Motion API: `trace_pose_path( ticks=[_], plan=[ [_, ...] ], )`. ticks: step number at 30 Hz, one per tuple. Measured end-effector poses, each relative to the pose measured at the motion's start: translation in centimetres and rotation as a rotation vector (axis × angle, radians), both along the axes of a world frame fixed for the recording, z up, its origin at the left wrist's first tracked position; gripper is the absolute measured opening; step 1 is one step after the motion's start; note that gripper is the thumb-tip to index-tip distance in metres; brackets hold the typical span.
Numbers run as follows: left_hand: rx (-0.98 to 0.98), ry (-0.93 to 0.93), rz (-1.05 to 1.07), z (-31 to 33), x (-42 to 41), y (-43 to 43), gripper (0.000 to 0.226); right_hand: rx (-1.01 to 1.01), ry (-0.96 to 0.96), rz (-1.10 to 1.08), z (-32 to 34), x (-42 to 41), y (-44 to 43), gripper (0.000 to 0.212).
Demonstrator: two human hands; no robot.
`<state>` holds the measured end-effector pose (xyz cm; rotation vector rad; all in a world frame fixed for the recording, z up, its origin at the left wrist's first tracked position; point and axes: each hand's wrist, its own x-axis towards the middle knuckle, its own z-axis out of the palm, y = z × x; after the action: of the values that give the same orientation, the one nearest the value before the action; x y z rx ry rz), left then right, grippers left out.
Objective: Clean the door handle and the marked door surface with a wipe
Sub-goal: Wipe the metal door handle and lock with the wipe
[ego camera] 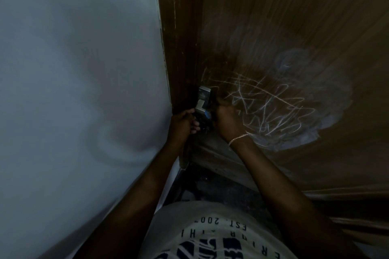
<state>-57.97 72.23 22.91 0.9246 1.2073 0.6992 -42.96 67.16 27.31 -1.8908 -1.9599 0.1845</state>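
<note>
The brown wooden door carries white chalk scribbles and a pale smeared patch to the right of its metal door handle. My left hand curls its fingers round the dark lower part of the handle at the door's edge. Just right of the handle, my right hand, with a thin bracelet on the wrist, is curled. A small blue bit of wipe shows between that hand and the handle. The rest of the wipe is hidden in the dim light.
A pale wall fills the left side, meeting the dark door frame. Below the door lies a dark floor strip. My white printed shirt is at the bottom.
</note>
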Motion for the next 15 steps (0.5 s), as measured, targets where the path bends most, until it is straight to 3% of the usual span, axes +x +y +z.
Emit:
trace_pose_path(
  ticks=[7,15],
  plan=[
    [0.003,0.008,-0.016,0.2,-0.3,0.0,0.028,-0.029,-0.026,-0.139,-0.4,1.2,-0.8,0.021],
    [0.02,0.01,-0.017,0.4,-0.1,-0.4,0.028,-0.024,-0.042,-0.049,-0.4,-1.1,1.2,0.019]
  ],
)
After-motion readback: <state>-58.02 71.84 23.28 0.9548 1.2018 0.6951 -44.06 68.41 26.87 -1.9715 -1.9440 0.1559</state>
